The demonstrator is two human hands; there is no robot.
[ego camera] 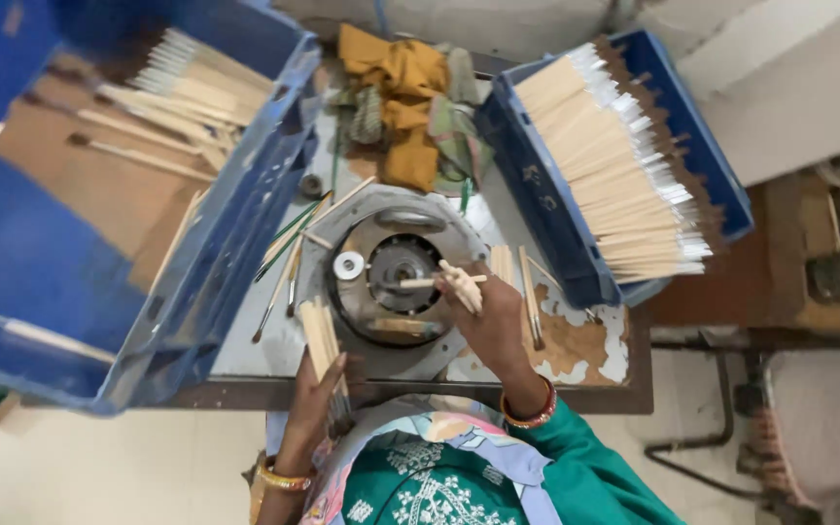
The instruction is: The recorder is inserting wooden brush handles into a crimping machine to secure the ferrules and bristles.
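On the round metal machine at the middle of the worn table, the right hand pinches a single pale wooden stick and lays it across the dark hub, the stick pointing toward the small white roller; the fingers are closed on its near end, with a few more stick ends showing between them. Nearer the body, the left hand is wrapped around a bundle of the same pale sticks, which stands up against the machine's lower left rim, so the two hands are apart with the machine's front edge between them. Loose brush handles, some green, lie just left of the machine, and a few sticks lie on the table to its right. A blue crate at the right holds a dense row of white-tipped sticks, and a larger blue crate at the left, tilted, holds scattered ones on cardboard. Crumpled mustard cloth sits behind the machine between the crates.
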